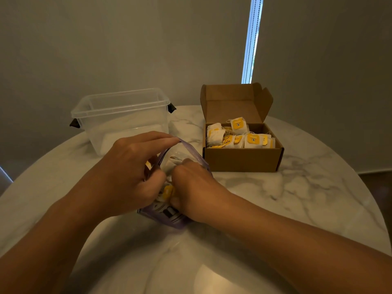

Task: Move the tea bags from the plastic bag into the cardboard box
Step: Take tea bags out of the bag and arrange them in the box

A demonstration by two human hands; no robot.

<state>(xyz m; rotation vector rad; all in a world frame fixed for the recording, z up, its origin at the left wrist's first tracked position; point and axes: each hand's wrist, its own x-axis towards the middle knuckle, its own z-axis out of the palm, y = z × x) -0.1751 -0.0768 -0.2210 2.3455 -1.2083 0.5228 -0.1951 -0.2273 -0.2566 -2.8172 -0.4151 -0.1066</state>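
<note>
Marble table is standing against a plain wall; a bright window strip is showing behind the box.

Head view, items:

- Bag, clear plastic with a purple rim, is lying mid-table, close to me.
- My left hand is pinching the rim and holding the mouth open.
- My right hand is reaching inside, fingers hidden; I cannot tell whether they are gripping anything.
- A yellow tag is showing inside the bag, between my hands.
- Box, cardboard, lid standing open, is sitting just beside the bag on its right. Tea bags with yellow labels are lying heaped inside it.
- Bin, clear plastic, is standing beyond my left hand, left of the box.
</note>
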